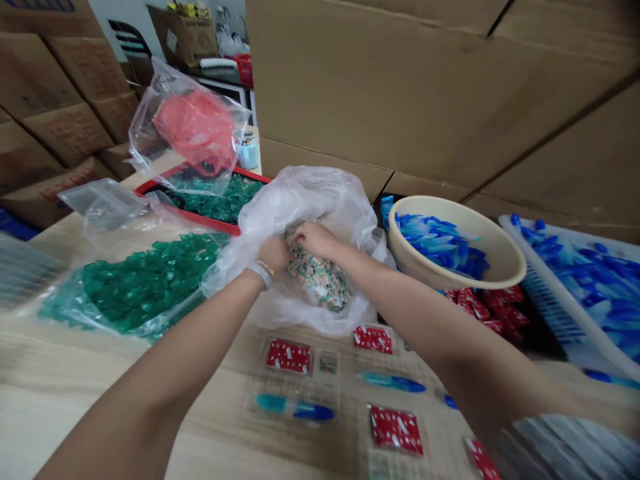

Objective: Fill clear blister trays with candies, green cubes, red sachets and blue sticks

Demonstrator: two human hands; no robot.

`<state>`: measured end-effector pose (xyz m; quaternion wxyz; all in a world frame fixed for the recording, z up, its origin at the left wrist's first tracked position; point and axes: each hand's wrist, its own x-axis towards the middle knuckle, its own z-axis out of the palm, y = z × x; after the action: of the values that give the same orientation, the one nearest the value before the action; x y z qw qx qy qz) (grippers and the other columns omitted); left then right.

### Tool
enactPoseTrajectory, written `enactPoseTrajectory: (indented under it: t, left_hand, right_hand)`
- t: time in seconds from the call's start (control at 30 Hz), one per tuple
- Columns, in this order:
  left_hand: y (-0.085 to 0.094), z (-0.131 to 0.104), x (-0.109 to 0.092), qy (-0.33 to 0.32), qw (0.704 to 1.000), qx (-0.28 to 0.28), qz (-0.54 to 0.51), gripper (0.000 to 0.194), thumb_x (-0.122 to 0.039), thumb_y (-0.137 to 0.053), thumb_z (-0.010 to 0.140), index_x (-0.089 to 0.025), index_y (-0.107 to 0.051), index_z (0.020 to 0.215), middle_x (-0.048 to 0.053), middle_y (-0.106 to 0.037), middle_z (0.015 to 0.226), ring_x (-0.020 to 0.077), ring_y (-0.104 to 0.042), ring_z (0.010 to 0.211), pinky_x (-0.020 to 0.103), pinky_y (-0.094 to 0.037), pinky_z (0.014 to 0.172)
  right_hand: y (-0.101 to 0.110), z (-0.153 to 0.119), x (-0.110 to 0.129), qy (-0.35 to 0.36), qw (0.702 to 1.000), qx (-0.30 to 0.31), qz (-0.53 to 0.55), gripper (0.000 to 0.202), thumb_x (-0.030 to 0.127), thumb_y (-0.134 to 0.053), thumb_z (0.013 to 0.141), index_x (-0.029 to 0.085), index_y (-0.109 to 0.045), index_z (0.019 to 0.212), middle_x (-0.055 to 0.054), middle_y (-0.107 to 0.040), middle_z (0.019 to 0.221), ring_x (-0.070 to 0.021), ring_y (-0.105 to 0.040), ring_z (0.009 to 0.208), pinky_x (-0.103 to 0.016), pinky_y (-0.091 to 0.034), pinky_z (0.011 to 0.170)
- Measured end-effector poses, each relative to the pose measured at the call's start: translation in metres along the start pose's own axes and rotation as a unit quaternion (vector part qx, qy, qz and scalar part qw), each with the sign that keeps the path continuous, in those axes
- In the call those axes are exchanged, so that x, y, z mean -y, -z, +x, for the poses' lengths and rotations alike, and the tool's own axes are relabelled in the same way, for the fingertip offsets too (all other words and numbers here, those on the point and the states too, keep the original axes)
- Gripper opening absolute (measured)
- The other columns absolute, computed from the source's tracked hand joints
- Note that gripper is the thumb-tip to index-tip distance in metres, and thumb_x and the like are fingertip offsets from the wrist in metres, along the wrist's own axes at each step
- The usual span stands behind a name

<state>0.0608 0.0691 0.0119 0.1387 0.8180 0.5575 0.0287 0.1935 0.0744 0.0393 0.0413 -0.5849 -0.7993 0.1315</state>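
Note:
A white translucent plastic bag [325,190] lies open on the table, filled with small flat squares [323,280] patterned in green, orange and white. Both hands reach into it. My left hand [274,255], with bands at the wrist, has its fingers curled down at the pile's left edge. Just beside it, my right hand [314,240] is closed in a pinch over the squares. Whatever either hand grips is too small or hidden to make out. Nearer me are clear plastic trays holding a red patterned packet [289,356], a blue pen-shaped piece [295,407] and a small square [328,363].
Left lie a bag of green translucent pieces [145,280] and a red-rimmed tray [200,217] of more. A cream basin [505,247] and a white basket [555,293] on the right hold blue pieces. Red packets [480,310] sit below the basin. Cardboard boxes [400,87] wall the back.

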Motion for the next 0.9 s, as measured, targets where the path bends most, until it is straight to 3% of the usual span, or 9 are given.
enactPoseTrajectory:
  t: [0.17, 0.33, 0.53, 0.7, 0.9]
  left_hand:
    - [-0.016, -0.012, -0.010, 0.042, 0.998, -0.042, -0.032, 0.026, -0.024, -0.051, 0.072, -0.011, -0.060, 0.092, 0.014, -0.061, 0.091, 0.0221, -0.059, 0.078, 0.028, -0.043, 0.065]
    - [-0.023, -0.018, -0.010, -0.012, 0.996, -0.039, -0.076, 0.028, -0.015, -0.051, 0.070, -0.009, -0.058, 0.095, 0.015, -0.059, 0.097, 0.0197, -0.057, 0.083, 0.027, -0.042, 0.070]
    - [-0.014, -0.033, 0.012, -0.052, 0.991, 0.027, -0.119, 0.013, -0.018, -0.051, 0.068, -0.011, -0.062, 0.070, 0.005, -0.060, 0.067, 0.0141, -0.051, 0.061, 0.024, -0.038, 0.058]
    - [-0.012, -0.061, 0.036, -0.063, 0.983, 0.028, -0.170, 0.017, -0.024, -0.052, 0.070, -0.012, -0.062, 0.077, 0.002, -0.059, 0.065, 0.0125, -0.048, 0.059, 0.023, -0.034, 0.055]
    - [-0.019, -0.066, 0.036, -0.021, 0.981, -0.011, -0.191, 0.023, -0.015, -0.049, 0.070, -0.010, -0.064, 0.087, 0.007, -0.065, 0.078, 0.0148, -0.054, 0.066, 0.025, -0.039, 0.062]
  right_hand:
    - [-0.014, 0.020, 0.000, 0.005, 0.995, 0.016, -0.094, 0.030, 0.019, -0.043, 0.077, 0.021, -0.063, 0.100, -0.008, -0.058, 0.103, -0.0207, -0.054, 0.091, -0.030, -0.039, 0.076]
    - [-0.014, 0.010, 0.007, 0.030, 0.992, -0.001, -0.124, 0.025, 0.022, -0.045, 0.077, 0.015, -0.065, 0.090, -0.012, -0.057, 0.100, -0.0226, -0.051, 0.092, -0.031, -0.037, 0.076]
    - [-0.010, -0.007, 0.008, -0.011, 0.998, -0.033, -0.053, 0.020, 0.019, -0.045, 0.078, 0.015, -0.063, 0.086, -0.008, -0.060, 0.089, -0.0160, -0.052, 0.080, -0.025, -0.036, 0.069]
    - [-0.012, -0.037, 0.017, 0.016, 0.999, 0.044, 0.020, 0.017, 0.016, -0.047, 0.076, 0.015, -0.063, 0.080, -0.004, -0.063, 0.076, -0.0123, -0.053, 0.070, -0.020, -0.034, 0.062]
    - [-0.017, -0.049, 0.028, 0.026, 0.994, 0.094, -0.054, 0.021, 0.018, -0.045, 0.076, 0.017, -0.065, 0.081, -0.007, -0.065, 0.085, -0.0171, -0.057, 0.078, -0.023, -0.035, 0.063]
